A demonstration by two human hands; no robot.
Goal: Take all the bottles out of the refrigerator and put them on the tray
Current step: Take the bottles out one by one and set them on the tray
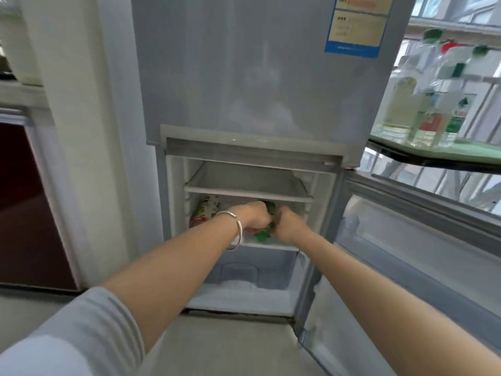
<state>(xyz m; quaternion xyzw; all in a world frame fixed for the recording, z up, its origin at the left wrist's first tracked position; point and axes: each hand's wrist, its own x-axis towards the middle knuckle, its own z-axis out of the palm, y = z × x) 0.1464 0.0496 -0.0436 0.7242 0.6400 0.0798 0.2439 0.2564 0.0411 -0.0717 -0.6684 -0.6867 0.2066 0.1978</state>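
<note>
— Stood before a grey refrigerator point(252, 77), lower door point(423, 240) swung open to the right, dark red cabinet point(27, 202) off to the left. Blurred all over.

— Anything still inside?

— Lay on the middle shelf point(271, 244): one bottle with a pale printed label point(207, 210), long axis running front to back, red end toward the opening, just left of the left hand. Another with green parts point(267, 232), mostly hidden between the two hands; couldn't tell which way it pointed.

— Surroundings?

— Bare upper shelf point(246, 189) right above the hands. Frosted bottom compartment point(244, 289) underneath. Green tray point(439, 149) up at the right, beside the fridge, already carrying several upright clear bottles point(423, 104) with green and red caps.

— And the grip?

— Left hand point(253, 215), silver bangle point(235, 232) at the wrist, curled with fingers out of sight behind the green bottle. Right hand point(288, 226) clenched against the same bottle from the other side. Looked wrapped around it, both, though too blurred to be sure of the hold.
</note>
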